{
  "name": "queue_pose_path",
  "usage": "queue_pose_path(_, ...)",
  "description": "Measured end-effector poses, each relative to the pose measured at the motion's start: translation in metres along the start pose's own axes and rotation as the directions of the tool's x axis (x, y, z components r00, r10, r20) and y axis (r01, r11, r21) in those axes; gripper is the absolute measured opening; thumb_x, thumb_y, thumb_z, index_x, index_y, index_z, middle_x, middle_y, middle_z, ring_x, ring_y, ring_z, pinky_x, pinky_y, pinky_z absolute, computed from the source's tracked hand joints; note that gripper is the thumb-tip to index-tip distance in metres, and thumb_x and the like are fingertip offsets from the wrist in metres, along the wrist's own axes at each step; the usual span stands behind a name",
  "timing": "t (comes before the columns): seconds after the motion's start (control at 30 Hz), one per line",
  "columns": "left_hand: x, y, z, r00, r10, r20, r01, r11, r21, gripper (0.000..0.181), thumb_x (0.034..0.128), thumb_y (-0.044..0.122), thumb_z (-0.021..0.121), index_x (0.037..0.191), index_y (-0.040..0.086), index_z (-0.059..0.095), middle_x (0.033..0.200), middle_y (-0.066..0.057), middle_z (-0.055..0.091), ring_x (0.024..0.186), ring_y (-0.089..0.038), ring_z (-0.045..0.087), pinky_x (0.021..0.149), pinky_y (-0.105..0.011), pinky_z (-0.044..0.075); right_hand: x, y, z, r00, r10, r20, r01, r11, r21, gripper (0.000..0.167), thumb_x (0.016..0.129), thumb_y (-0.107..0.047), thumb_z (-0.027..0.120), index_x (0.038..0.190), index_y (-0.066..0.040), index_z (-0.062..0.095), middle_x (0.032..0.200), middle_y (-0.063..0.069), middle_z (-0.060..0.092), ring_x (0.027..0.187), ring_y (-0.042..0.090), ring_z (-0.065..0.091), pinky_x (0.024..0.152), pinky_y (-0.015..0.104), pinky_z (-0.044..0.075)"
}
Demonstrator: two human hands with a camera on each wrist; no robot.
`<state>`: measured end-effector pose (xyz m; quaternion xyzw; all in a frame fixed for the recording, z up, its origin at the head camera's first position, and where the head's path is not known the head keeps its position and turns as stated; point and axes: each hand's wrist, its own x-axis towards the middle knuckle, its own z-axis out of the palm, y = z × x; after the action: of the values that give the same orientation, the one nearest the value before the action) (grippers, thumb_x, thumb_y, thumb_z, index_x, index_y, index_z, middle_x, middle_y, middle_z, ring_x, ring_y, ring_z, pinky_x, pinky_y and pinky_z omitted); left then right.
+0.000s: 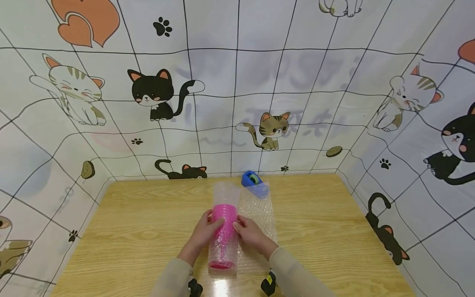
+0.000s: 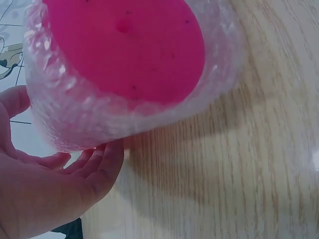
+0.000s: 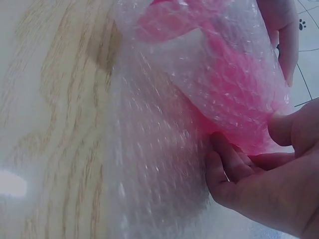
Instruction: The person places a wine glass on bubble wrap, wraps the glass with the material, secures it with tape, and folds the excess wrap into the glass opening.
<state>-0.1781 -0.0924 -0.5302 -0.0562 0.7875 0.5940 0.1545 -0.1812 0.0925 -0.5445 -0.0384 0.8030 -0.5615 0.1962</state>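
A bright pink cylinder [image 1: 225, 212], apparently a bottle or tumbler, lies lengthwise in a layer of clear bubble wrap [image 1: 257, 218]. The loose part of the sheet spreads to its right. My left hand [image 1: 203, 232] holds the wrapped cylinder from the left, thumb over the top and fingers round the side. From the right, my right hand [image 1: 253, 234] grips it near the middle; the right wrist view shows the thumb on the wrap and curled fingers [image 3: 232, 162] below. The cylinder's round pink end [image 2: 134, 55] faces the left wrist camera.
A blue tape dispenser [image 1: 246, 179] stands at the far edge of the wooden table [image 1: 156, 222], partly behind the sheet's far corner. A cloth with cat drawings [image 1: 211, 74] surrounds the back and sides.
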Motion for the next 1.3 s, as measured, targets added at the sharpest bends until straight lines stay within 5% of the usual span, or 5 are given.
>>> queue_pose_path(0.43,0.000,0.003,0.000,1.000,-0.008,-0.011,0.008,0.999,0.032,0.083,0.0924,0.047,0.061,0.150,-0.002,0.025,0.148,-0.028,0.039,0.133,-0.047,0.042,0.105,-0.058,0.043,0.000,-0.005,-0.006,0.996,0.022,0.081,-0.034,0.988,0.148,0.051,0.102,-0.021,0.048,0.141,0.010,0.039,0.128,0.024,0.059,0.112,0.028,0.062,0.096,0.045,0.053)
queue_pose_path(0.57,-0.001,0.004,-0.001,1.000,-0.012,-0.009,0.013,0.999,0.037,0.083,0.0925,0.046,0.061,0.150,-0.002,0.026,0.148,-0.028,0.039,0.134,-0.047,0.041,0.106,-0.057,0.042,0.004,-0.008,-0.009,0.992,0.057,0.111,-0.074,0.985,0.158,0.064,0.101,-0.039,0.048,0.140,0.011,0.040,0.132,0.026,0.058,0.119,0.036,0.060,0.101,0.049,0.049)
queue_pose_path(0.77,-0.002,0.006,-0.003,1.000,-0.005,0.016,0.005,0.999,0.038,0.082,0.0933,0.045,0.060,0.151,-0.002,0.025,0.149,-0.027,0.038,0.134,-0.047,0.042,0.104,-0.056,0.044,0.009,-0.012,-0.013,0.985,0.155,0.079,-0.159,0.987,0.036,0.083,0.091,-0.063,0.052,0.136,0.007,0.047,0.126,0.018,0.063,0.114,0.032,0.064,0.097,0.046,0.053)
queue_pose_path(1.3,0.008,0.014,-0.014,0.995,0.029,0.092,-0.037,0.996,0.082,0.071,0.0952,0.033,0.056,0.148,-0.006,0.029,0.147,-0.030,0.041,0.133,-0.045,0.044,0.109,-0.057,0.039,0.022,-0.009,-0.012,0.976,0.174,0.134,-0.202,0.950,0.239,0.064,0.089,-0.049,0.066,0.120,0.007,0.060,0.108,0.014,0.072,0.099,0.023,0.071,0.091,0.037,0.056)
